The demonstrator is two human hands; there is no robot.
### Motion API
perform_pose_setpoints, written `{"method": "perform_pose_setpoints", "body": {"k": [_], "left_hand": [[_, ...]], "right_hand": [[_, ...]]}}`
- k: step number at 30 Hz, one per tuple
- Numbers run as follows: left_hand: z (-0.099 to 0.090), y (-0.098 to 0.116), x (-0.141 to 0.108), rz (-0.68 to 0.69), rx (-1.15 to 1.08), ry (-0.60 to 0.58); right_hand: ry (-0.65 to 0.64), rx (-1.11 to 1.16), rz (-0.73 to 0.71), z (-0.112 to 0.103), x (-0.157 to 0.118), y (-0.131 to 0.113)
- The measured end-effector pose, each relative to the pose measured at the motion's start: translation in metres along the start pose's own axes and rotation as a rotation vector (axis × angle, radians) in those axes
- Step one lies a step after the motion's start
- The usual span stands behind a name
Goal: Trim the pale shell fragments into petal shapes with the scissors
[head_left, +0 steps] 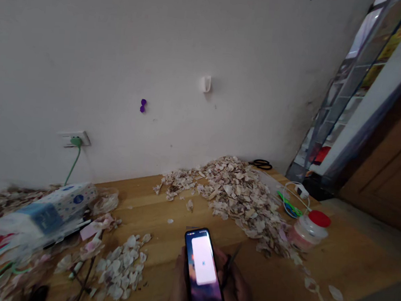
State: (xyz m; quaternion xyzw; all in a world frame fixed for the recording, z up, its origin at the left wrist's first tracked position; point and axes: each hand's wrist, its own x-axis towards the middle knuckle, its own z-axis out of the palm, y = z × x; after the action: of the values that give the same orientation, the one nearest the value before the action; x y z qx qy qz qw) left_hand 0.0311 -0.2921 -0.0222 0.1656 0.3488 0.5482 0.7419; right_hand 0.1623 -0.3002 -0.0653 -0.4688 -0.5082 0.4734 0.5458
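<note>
A smartphone [202,275] with a lit screen is held upright at the bottom centre, above the wooden table. My left hand [177,286] is closed around its left edge, mostly hidden behind it. Against the phone's right edge rests my right hand [235,289], its fingers curled around a dark, pointed tool [232,261]. That tool's tip points up and away; its exact kind is unclear. Beyond the phone spreads a large heap of dry, pale petal-like flakes [239,191]. To the left lies a smaller pile of whitish flakes [123,268].
At right stand a red-lidded jar [308,230] and a white cable [284,190]. Black-handled scissors [261,164] lie by the wall. A tissue pack [55,208], plastic wrap and stems with pink flowers crowd the left side. A green plug [76,141] sits in the wall socket.
</note>
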Motion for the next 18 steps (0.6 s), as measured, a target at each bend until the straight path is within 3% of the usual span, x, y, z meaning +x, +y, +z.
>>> {"method": "perform_pose_setpoints", "body": {"k": [2, 5, 11, 18], "left_hand": [[-0.001, 0.006, -0.003, -0.008, -0.057, -0.014], [-0.006, 0.013, -0.005, -0.042, -0.211, -0.128], [-0.019, 0.007, 0.000, 0.054, -0.370, -0.395], [-0.039, -0.005, 0.007, 0.042, -0.354, -0.516]], "right_hand": [[0.092, -0.014, 0.019, -0.001, 0.002, 0.001], [0.192, 0.021, 0.076, -0.003, 0.004, 0.004], [0.076, 0.044, 0.106, 0.001, 0.006, 0.000], [0.102, 0.001, 0.125, 0.001, 0.005, -0.011]]}}
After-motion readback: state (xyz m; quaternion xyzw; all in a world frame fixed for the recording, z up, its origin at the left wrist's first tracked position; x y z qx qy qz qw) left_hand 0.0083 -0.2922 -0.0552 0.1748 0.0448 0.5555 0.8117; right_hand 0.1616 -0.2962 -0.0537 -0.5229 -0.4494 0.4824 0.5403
